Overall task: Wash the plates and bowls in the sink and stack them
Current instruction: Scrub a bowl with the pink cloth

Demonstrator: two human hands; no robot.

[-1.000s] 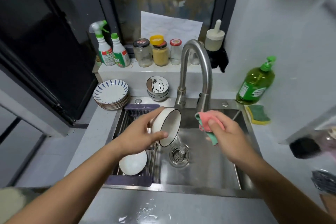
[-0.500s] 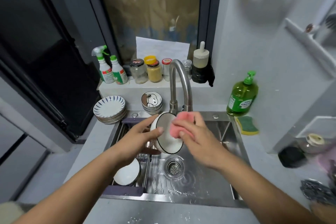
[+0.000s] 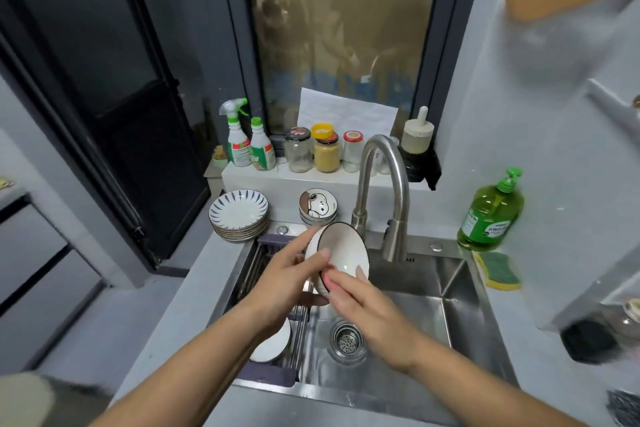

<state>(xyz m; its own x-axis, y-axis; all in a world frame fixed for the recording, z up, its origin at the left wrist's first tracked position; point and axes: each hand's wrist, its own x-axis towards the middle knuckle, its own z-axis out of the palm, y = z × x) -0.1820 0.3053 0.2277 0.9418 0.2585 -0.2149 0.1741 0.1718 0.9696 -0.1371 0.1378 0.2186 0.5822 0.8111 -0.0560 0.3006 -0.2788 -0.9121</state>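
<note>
My left hand (image 3: 287, 282) grips a white bowl (image 3: 341, 250) with a dark rim, held tilted above the left side of the steel sink (image 3: 450, 305), its opening facing up and right. My right hand (image 3: 367, 308) presses against the bowl's lower outer side; only a sliver of the pink sponge (image 3: 325, 282) shows under its fingers. A second white bowl (image 3: 273, 345) lies in the rack (image 3: 263, 256) over the sink's left part. A stack of blue-striped plates (image 3: 239, 213) and a stack of cartoon-dog bowls (image 3: 318, 206) stand behind the sink.
The curved faucet (image 3: 384, 177) rises just right of the held bowl. The drain strainer (image 3: 347, 341) lies below my hands. A green soap bottle (image 3: 491, 215) and a green-yellow sponge (image 3: 498, 270) sit on the right counter. Jars and spray bottles line the ledge.
My right hand has moved the sponge from inside the bowl to its lower outer side. The bowl's opening has turned more upward. The view has tilted up.
</note>
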